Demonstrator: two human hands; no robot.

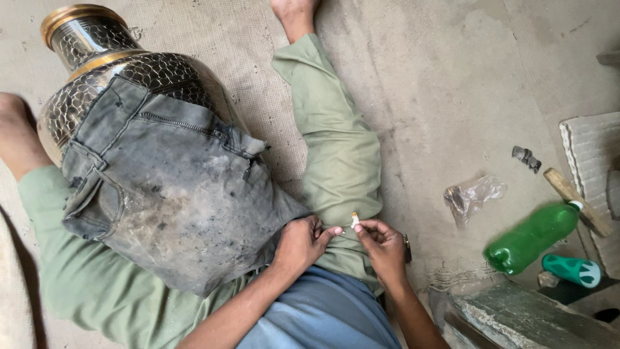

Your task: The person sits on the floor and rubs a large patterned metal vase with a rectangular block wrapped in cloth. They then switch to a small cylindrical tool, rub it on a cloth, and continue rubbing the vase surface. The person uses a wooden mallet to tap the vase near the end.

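Note:
My left hand (pixel 303 242) and my right hand (pixel 381 245) meet over my right thigh, both pinching a tiny white and orange piece (pixel 354 220) between their fingertips. A large hammered metal vase (pixel 113 71) with a brass rim lies across my lap. It is partly draped with a dirty piece of grey denim cloth (pixel 174 187). My legs in green trousers (pixel 339 142) stretch out on the floor.
A green plastic bottle (pixel 533 238) lies at the right, next to a smaller green container (pixel 573 269). A crumpled clear plastic bag (pixel 471 195), a wooden stick (pixel 575 200), a small dark scrap (pixel 526 157) and a stone slab (pixel 529 320) are nearby on the dusty floor.

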